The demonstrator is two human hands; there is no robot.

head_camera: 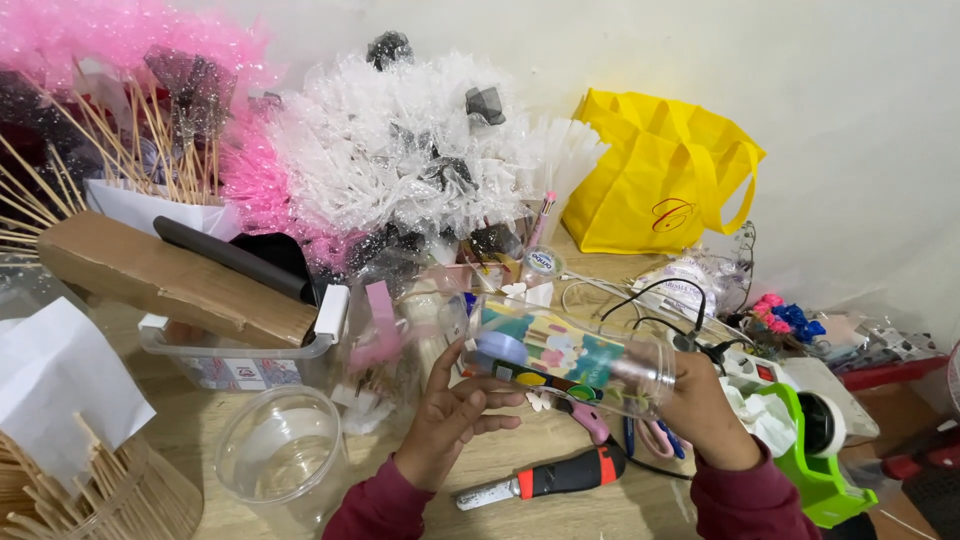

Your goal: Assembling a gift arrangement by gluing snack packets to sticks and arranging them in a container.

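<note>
Both hands are working one clear plastic cup (570, 358), lying on its side above the worktop (520, 500) with a colourful printed sheet curled inside it. The left hand (452, 420) is cradling the cup's closed end from below, its grip loose, fingers spread and only lightly curled against the plastic. The right hand (705, 410) is closing its grip around the cup's open rim, the fingers hidden behind it.

Just below the cup, between the two wrists, a red and black utility knife (548, 478) is lying flat, and a pink-handled tool (590, 420) is sitting right beside the right hand. To the right of that hand, a green tape dispenser (815, 455) is standing near the edge. Left of the left hand, an empty clear cup (278, 455) is standing upright, with a bundle of wooden sticks (90, 480) beyond it at the corner.

Further back, a clear storage box (235, 360) is carrying a cardboard piece (160, 280). Farthest off, white and pink wrapped bouquets (400, 160) and a yellow tote bag (655, 170) are leaning at the wall.
</note>
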